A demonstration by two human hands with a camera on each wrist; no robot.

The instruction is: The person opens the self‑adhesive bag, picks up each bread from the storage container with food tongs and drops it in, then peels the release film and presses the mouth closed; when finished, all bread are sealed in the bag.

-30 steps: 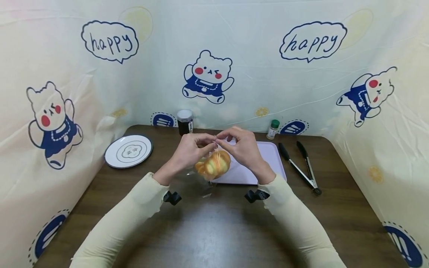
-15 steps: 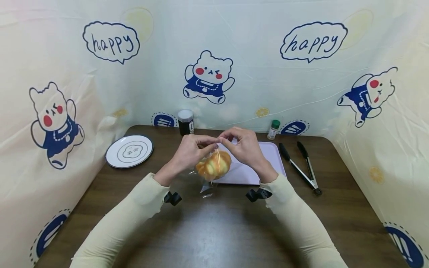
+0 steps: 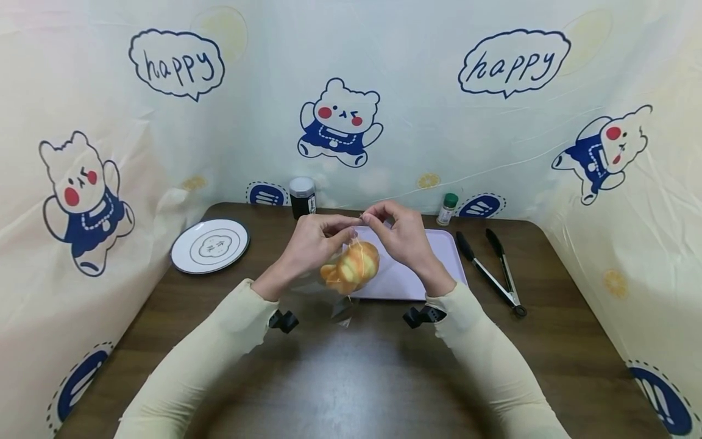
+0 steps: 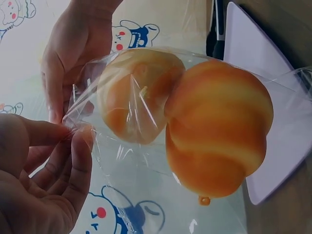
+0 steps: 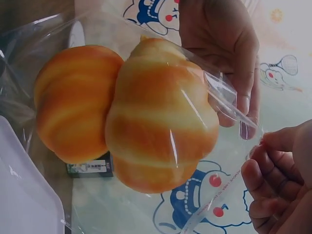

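A clear plastic bag (image 5: 229,100) hangs above the table, holding two golden bread rolls. In the left wrist view, one roll (image 4: 219,131) shows a small loop at its lower end, and the other roll (image 4: 134,102) lies against it. My left hand (image 3: 318,241) pinches the bag's top edge between thumb and fingers. Close beside it, my right hand (image 3: 403,241) pinches the same edge at its corner. A narrow clear strip (image 5: 212,202) printed with small red letters dangles near the right fingers. Part of the bag's edge is hidden by the fingertips.
Behind the bag lies a pale lilac tray (image 3: 406,283). Tongs (image 3: 499,277) lie to its right, and a green-capped shaker (image 3: 447,210) stands behind. A white plate (image 3: 210,246) sits at the left, with a dark jar (image 3: 303,198) at the back. Printed cloth surrounds the table.
Both hands have risen slightly, and the right fingertips have drawn a little up and away from the left ones. The bag's loose lower end has shifted.
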